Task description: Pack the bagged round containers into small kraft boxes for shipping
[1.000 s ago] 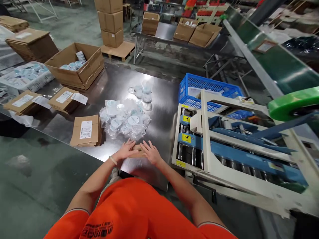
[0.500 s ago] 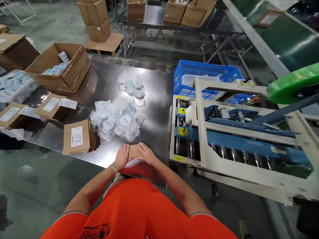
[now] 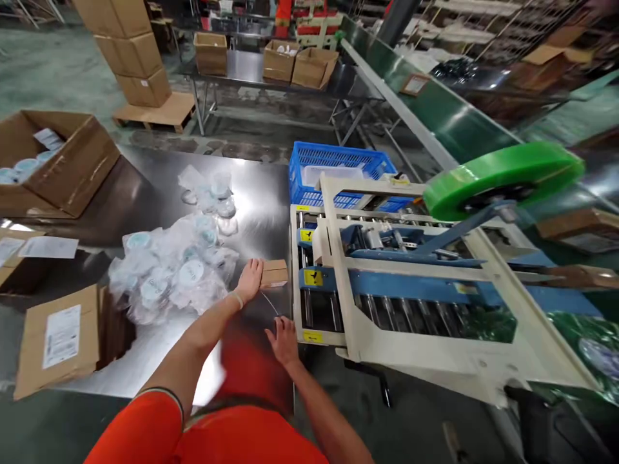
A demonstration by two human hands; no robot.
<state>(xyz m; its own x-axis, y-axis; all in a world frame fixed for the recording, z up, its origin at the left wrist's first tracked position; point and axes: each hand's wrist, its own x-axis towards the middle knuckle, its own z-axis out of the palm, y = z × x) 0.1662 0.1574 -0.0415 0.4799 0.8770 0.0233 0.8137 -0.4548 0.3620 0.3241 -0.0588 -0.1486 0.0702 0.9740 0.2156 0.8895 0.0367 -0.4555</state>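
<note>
A small brown cardboard box [image 3: 275,273] lies on the steel table, close to the roller machine. My left hand [image 3: 249,281] is closed on the left end of this box, its fingers pressed together there. Nearer to me, beside the table's right edge, my right hand [image 3: 283,341] has its fingers apart and holds nothing. A pile of clear plastic-wrapped packs with round pale-blue labels [image 3: 167,274] spreads to the left of my left hand. Flat brown cartons in a stack [image 3: 60,338], the top one with a white label, lie at the near left.
The taping machine [image 3: 358,283] with rollers and a green tape roll [image 3: 503,180] adjoins the table's right side. Behind it stands a blue crate [image 3: 314,193]. An open carton [image 3: 72,171] sits at the far left. A green conveyor [image 3: 435,122] slopes past beyond.
The small box has moved right, towards the machine, with my left hand on it. My right hand has left the box and come nearer to me. The view has turned right.
</note>
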